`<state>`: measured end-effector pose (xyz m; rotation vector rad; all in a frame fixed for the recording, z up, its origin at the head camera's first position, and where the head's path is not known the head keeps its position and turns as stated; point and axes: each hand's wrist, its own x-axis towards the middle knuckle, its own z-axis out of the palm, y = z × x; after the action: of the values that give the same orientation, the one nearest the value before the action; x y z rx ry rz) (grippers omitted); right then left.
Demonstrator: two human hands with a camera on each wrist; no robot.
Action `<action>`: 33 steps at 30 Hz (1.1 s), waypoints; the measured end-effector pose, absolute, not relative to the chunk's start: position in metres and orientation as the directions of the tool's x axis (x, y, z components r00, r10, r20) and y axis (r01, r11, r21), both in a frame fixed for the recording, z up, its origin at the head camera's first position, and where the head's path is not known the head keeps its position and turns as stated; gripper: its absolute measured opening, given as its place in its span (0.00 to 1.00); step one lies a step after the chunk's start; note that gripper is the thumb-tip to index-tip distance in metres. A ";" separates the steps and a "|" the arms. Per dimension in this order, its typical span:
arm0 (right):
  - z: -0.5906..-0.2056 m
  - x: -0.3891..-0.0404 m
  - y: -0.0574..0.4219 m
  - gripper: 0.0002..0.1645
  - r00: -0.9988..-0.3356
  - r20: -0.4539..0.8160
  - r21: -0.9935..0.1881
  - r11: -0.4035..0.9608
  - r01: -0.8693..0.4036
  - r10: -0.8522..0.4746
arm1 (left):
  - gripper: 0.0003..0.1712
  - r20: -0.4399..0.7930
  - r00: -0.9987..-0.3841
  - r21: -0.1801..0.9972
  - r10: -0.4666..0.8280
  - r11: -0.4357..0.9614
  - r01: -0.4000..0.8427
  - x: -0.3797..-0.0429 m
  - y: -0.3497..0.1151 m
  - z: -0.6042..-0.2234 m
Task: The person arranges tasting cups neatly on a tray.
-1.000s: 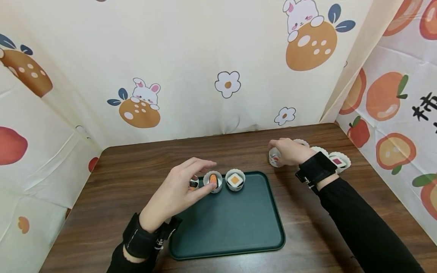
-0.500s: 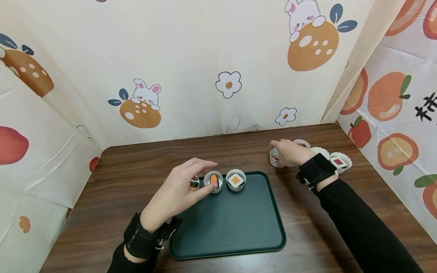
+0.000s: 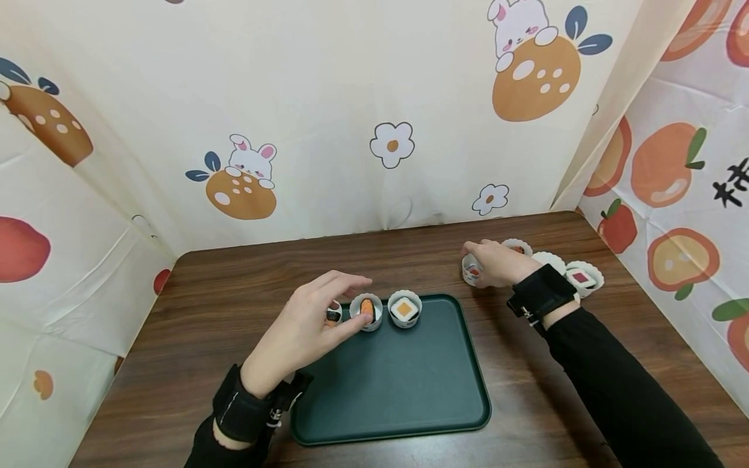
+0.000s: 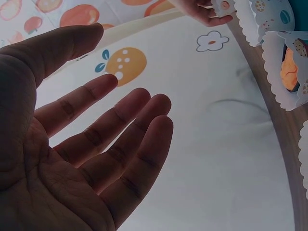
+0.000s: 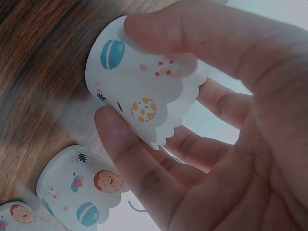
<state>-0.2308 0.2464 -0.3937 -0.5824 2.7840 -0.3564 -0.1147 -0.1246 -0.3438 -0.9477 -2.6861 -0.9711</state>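
My right hand (image 3: 506,261) pinches a white printed paper cup (image 5: 144,91) with a scalloped rim, at the table's back right. The right wrist view has the thumb on one side of the cup and a finger on the other; its contents are hidden there. My left hand (image 3: 313,318) hovers with relaxed, spread fingers over the back left of a dark green tray (image 3: 398,383), its palm bare in the left wrist view. Near it on the tray stand a cup with an orange-topped sushi piece (image 3: 367,308), a cup with a square sushi piece (image 3: 404,309), and a partly hidden cup (image 3: 333,316).
More paper cups stand at the right by my right wrist, including a cup with a red-centred square piece (image 3: 585,278) and a cup partly behind the hand (image 3: 517,245). The wooden table (image 3: 234,286) ends at a printed cloth backdrop (image 3: 328,162).
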 end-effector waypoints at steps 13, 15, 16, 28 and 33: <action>-0.386 -0.223 0.244 0.33 -0.895 -0.177 -0.335 0.881 -0.336 -0.409 | 0.27 0.328 -0.783 0.509 0.529 0.599 0.618 -0.119 -0.117 -0.348; -0.385 -0.221 0.244 0.33 -0.895 -0.167 -0.338 0.877 -0.342 -0.413 | 0.27 0.333 -0.776 0.507 0.536 0.592 0.626 -0.121 -0.114 -0.348; -0.384 -0.220 0.245 0.34 -0.895 -0.165 -0.341 0.875 -0.343 -0.415 | 0.27 0.333 -0.773 0.506 0.541 0.589 0.630 -0.122 -0.112 -0.348; -0.369 -0.209 0.242 0.34 -0.905 -0.111 -0.370 0.862 -0.346 -0.410 | 0.25 0.347 -0.732 0.503 0.587 0.542 0.673 -0.133 -0.087 -0.343; -0.368 -0.206 0.240 0.34 -0.906 -0.115 -0.375 0.862 -0.340 -0.408 | 0.25 0.347 -0.721 0.510 0.600 0.525 0.682 -0.135 -0.077 -0.342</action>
<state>-0.2063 0.2397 -0.3676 -0.5770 2.8456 -0.5217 -0.1352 -0.0765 -0.3417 -1.1115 -2.6295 -0.9654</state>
